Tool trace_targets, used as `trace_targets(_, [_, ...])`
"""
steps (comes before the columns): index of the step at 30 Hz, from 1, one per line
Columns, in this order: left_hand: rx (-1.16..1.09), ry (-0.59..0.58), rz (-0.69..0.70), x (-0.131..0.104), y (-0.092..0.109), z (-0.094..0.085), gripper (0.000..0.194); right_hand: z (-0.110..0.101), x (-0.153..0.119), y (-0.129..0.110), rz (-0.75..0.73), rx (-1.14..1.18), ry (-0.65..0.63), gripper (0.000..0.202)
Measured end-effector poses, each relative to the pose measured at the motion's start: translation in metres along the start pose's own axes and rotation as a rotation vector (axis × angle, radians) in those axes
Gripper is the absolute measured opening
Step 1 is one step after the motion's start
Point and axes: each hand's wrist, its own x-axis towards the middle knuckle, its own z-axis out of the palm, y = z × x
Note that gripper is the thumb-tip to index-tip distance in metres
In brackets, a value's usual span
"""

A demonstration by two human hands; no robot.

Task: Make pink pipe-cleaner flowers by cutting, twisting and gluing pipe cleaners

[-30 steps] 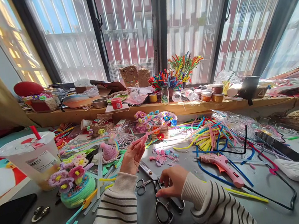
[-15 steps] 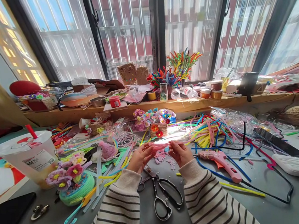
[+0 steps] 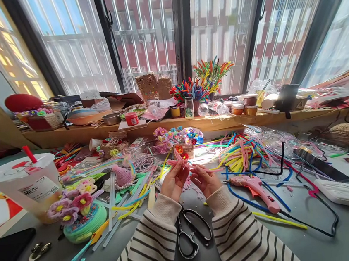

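Pink fuzzy stems point(image 3: 178, 155) are pinched between the fingertips of both hands above the middle of the table. My left hand point(image 3: 175, 181) is closed on them, with ends sticking up and to the left. Close beside it, my right hand point(image 3: 205, 180) is closed on the same pink stems, and one end reaches out to the right. The fingers partly hide where the stems meet. Black-handled scissors point(image 3: 188, 237) lie below, between my sleeves, their blades hidden by my left wrist. Behind the hands stands a small pot of colourful fuzzy flowers point(image 3: 190, 136).
A pink glue gun point(image 3: 257, 188) with a black cable lies right of my hands. Left are a green cushion-like base with flowers point(image 3: 86, 223) and a drink cup point(image 3: 37, 190). Loose coloured stems point(image 3: 242, 152) spread behind, and jars line the sill point(image 3: 161, 127).
My left hand has moved right and now nearly meets my right hand. The pink stems, stretched level between the hands before, now stick up and out on both sides. The view has shifted slightly.
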Motion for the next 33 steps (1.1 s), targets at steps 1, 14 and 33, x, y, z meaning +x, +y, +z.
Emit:
trace_targets(1, [0.003, 0.014, 0.038, 0.002, 0.004, 0.0, 0.009, 0.0, 0.0, -0.002, 0.003, -0.003, 0.022, 0.026])
trace_targets(14, [0.206, -0.08, 0.255, 0.008, 0.007, -0.009, 0.011, -0.001, 0.0, -0.007, -0.679, -1.052, 0.035, 0.022])
trace_targets(33, [0.249, -0.088, 0.177, 0.006, -0.006, -0.009, 0.011, 0.004, -0.001, -0.001, -1.15, -1.682, 0.03, 0.016])
